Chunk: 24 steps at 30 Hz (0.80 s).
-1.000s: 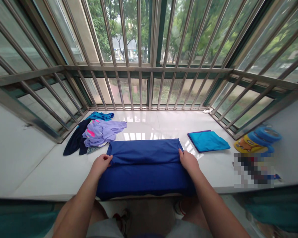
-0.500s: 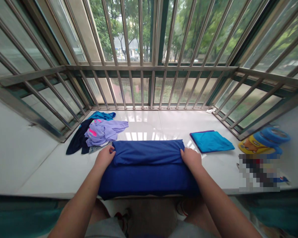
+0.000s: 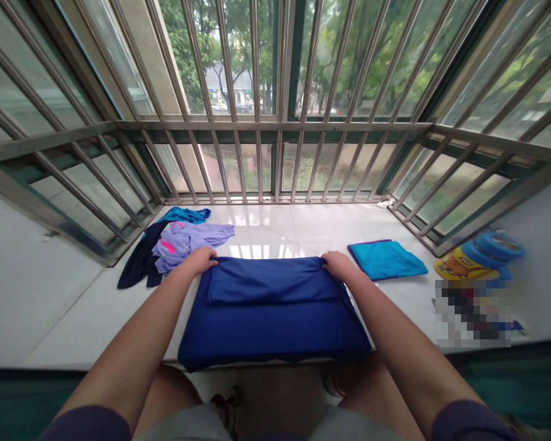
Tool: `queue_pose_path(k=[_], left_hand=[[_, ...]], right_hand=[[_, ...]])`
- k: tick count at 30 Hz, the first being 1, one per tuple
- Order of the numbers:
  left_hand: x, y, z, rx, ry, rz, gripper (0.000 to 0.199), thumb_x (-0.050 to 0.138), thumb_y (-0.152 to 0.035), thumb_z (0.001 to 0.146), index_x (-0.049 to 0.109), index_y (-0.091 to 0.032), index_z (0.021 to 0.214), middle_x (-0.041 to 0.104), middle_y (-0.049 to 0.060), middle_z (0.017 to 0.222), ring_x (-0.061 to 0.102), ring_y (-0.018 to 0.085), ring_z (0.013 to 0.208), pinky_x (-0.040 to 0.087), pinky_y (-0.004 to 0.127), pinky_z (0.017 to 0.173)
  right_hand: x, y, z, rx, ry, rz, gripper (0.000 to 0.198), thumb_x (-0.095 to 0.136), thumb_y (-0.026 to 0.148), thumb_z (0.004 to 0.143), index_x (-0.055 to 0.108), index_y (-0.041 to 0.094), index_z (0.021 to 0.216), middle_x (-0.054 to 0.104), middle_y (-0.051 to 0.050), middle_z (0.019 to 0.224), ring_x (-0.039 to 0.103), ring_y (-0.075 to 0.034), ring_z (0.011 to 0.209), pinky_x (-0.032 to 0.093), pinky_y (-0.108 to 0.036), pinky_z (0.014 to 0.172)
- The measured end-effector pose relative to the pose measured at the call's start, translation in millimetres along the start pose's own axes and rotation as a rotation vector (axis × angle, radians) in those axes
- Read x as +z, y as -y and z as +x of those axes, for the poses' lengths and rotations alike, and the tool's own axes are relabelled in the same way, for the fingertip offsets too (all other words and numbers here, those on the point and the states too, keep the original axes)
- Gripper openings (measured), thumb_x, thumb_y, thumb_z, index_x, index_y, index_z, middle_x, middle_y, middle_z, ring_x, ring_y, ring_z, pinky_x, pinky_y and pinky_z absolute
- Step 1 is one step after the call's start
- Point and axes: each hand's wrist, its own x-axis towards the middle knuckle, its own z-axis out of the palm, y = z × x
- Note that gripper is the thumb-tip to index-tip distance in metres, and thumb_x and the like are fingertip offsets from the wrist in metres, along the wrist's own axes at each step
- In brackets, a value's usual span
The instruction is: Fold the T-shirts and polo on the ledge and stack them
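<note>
The white worktop (image 3: pixel 275 229) runs under the window bars (image 3: pixel 275 122), and a big blue cloth (image 3: pixel 275 312) lies flat on it, right in front of the person. The cloth is long from left to right, and its near edge hangs a little over the front of the worktop. A folded flap lies across its far part. The left hand (image 3: pixel 201 260) sits on the far left corner of the cloth, and the right hand (image 3: pixel 336 264) sits on the far right corner. Both are just as close to it, one at each end of the long side, so the rest of the cloth lies toward the person from the fingers. The fingers on both hands curl down over the far edge, but the tips are hidden, so I cannot tell if they pinch the cloth or only press on it. A pile of clothes (image 3: pixel 174 245) lies just beside the left hand. A small folded teal cloth (image 3: pixel 386 260) lies near the right hand. Things at the far right are blurred and hard to make out.
</note>
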Motion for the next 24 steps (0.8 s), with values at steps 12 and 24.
queue_pose_path(k=[12, 24], left_hand=[[-31, -10, -81, 0.192, -0.535, -0.051, 0.023, 0.059, -0.034, 0.098, 0.077, -0.022, 0.104, 0.074, 0.011, 0.104, 0.068, 0.030, 0.106, 0.054, 0.042, 0.099], [131, -28, -273, 0.177, -0.424, 0.044, 0.052, 0.056, -0.013, 0.079, 0.076, -0.035, 0.122, 0.069, 0.003, 0.149, 0.067, 0.029, 0.134, 0.057, 0.044, 0.117]], right_hand=[[-41, -9, -69, -0.120, -0.482, 0.086, 0.024, 0.051, 0.019, 0.106, 0.070, 0.017, 0.121, 0.069, -0.015, 0.122, 0.065, -0.027, 0.107, 0.049, -0.035, 0.093], [120, -11, -237, -0.204, -0.419, 0.234, 0.057, 0.050, 0.004, 0.079, 0.074, 0.024, 0.127, 0.071, -0.011, 0.133, 0.066, -0.028, 0.122, 0.054, -0.045, 0.108]])
